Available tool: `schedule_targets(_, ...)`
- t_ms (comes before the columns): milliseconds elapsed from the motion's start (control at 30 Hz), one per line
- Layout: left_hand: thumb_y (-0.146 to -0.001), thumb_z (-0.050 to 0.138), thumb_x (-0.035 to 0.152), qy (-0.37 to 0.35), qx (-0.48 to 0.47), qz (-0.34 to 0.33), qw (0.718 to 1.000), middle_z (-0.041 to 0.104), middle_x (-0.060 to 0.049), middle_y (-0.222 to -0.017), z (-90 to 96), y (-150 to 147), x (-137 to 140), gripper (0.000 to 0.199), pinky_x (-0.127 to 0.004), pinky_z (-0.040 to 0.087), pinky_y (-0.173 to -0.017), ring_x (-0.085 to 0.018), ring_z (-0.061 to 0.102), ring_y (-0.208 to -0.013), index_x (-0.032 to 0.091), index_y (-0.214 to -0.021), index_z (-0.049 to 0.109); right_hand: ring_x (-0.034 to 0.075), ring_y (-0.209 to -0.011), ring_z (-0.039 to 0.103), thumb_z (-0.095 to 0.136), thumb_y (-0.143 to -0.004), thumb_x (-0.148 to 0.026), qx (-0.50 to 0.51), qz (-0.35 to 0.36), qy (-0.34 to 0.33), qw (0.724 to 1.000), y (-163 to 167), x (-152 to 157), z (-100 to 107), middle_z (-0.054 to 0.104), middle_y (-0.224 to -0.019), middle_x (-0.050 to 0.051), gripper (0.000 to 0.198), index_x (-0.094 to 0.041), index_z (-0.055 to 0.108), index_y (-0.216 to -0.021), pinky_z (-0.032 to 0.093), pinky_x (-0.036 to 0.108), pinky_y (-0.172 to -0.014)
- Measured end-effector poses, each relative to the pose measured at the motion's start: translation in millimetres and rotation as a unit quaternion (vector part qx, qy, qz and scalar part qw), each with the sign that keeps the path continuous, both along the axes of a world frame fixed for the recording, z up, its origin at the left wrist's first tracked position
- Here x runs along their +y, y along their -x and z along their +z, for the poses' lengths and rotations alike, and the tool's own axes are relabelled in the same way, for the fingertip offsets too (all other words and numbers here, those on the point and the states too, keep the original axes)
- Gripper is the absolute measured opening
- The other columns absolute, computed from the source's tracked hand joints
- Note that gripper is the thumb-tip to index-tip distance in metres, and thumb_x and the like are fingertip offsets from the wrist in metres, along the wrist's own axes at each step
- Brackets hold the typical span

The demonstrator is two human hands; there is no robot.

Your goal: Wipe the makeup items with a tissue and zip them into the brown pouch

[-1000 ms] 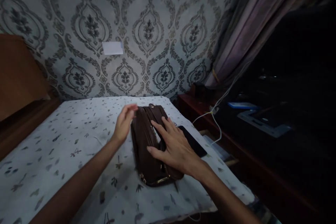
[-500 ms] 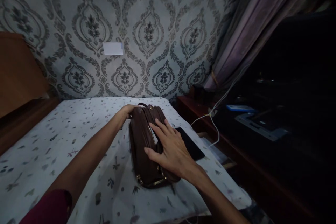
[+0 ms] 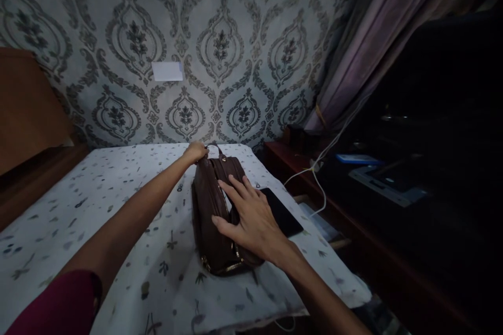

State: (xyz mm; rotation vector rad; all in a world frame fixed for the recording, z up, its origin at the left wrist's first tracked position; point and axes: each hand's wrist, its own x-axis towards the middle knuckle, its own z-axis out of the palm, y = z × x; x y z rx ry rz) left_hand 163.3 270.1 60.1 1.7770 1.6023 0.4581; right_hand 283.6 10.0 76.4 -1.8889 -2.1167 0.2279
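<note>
A dark brown bag (image 3: 208, 220) with gold-coloured zips lies on the bed. Its long zip is partly open, and something white shows in the gap. My left hand (image 3: 195, 152) is closed at the far left corner of the bag, by the loop handle (image 3: 220, 152); its fingertips are partly hidden, so the exact part gripped is unclear. Fingers spread, my right hand (image 3: 253, 220) rests flat on top of the bag near the open zip. A black flat tablet-like thing (image 3: 285, 213) lies just right of the bag.
The bed has a white patterned sheet (image 3: 129, 204). A wooden headboard-like panel (image 3: 31, 110) stands at the left and a patterned wall behind. At the right are white cables (image 3: 320, 159), a dark red ledge (image 3: 275, 152), a blue-edged item (image 3: 357, 159) and a purple curtain (image 3: 361, 57).
My left hand has risen a little and moved slightly away at the bag's far corner, and the loop handle stands higher. My right hand stays spread on the bag.
</note>
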Motion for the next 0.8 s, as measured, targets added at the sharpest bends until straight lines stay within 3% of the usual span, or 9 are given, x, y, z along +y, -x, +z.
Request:
schedule_targets(133, -0.096, 0.064, 0.039, -0.091, 0.055, 0.009, 0.994, 0.063, -0.010, -0.128, 9.5, -1, -16, 0.038, -0.046, 0.057, -0.093, -0.024, 0.064, -0.110, 0.017, -0.127, 0.060, 0.041, -0.155, 0.016, 0.066, -0.085, -0.051, 0.002, 0.002, 0.002, 1.000, 0, 0, 0, 0.028, -0.167, 0.007, 0.079, -0.028, 0.041, -0.156, 0.024, 0.067, -0.119)
schedule_targets(267, -0.098, 0.054, 0.033, -0.186, 0.090, 0.012, 0.978, 0.070, -0.011, -0.119, 18.2, -4, -40, 0.024, -0.041, 0.051, -0.096, -0.028, 0.064, -0.117, 0.018, -0.107, 0.071, 0.041, -0.156, 0.016, 0.066, -0.085, -0.052, 0.005, 0.004, 0.001, 1.000, -1, 0, 0, 0.027, -0.168, 0.008, 0.079, -0.028, 0.040, -0.156, 0.025, 0.067, -0.118)
schedule_targets(433, -0.096, 0.043, 0.026, -0.262, 0.102, -0.003, 0.960, 0.075, -0.012, -0.111, 20.6, -5, -62, 0.031, -0.035, 0.048, -0.090, -0.028, 0.066, -0.112, 0.020, -0.103, 0.073, 0.042, -0.156, 0.015, 0.066, -0.085, -0.052, 0.009, 0.005, 0.002, 1.000, -1, -2, 1, 0.026, -0.168, 0.007, 0.079, -0.028, 0.040, -0.156, 0.023, 0.066, -0.119)
schedule_targets(600, -0.087, 0.057, 0.028, -0.259, 0.091, -0.054, 0.960, 0.076, -0.009, -0.101, 30.5, -5, -51, 0.023, -0.032, 0.049, -0.081, -0.027, 0.068, -0.101, 0.019, -0.102, 0.073, 0.042, -0.156, 0.014, 0.065, -0.085, -0.054, 0.015, 0.014, 0.001, 1.000, -2, -3, 2, 0.027, -0.168, 0.009, 0.079, -0.027, 0.041, -0.155, 0.020, 0.067, -0.120)
schedule_targets(733, -0.078, 0.073, 0.026, -0.190, 0.064, -0.130, 0.971, 0.073, -0.001, -0.080, 36.3, -17, -29, 0.019, -0.028, 0.050, -0.070, -0.023, 0.070, -0.083, 0.017, -0.095, 0.075, 0.043, -0.155, 0.014, 0.064, -0.086, -0.056, 0.022, 0.020, -0.003, 1.000, -3, -5, 3, 0.026, -0.168, 0.010, 0.079, -0.026, 0.040, -0.156, 0.019, 0.066, -0.120)
schedule_targets(800, -0.084, 0.074, 0.030, -0.148, 0.050, -0.161, 0.975, 0.073, -0.002, -0.087, 33.1, -25, -21, 0.022, -0.029, 0.054, -0.073, -0.021, 0.069, -0.083, 0.015, -0.099, 0.073, 0.043, -0.155, 0.014, 0.063, -0.086, -0.056, 0.028, 0.021, -0.002, 0.999, -3, -6, 4, 0.026, -0.168, 0.011, 0.079, -0.025, 0.040, -0.156, 0.019, 0.067, -0.120)
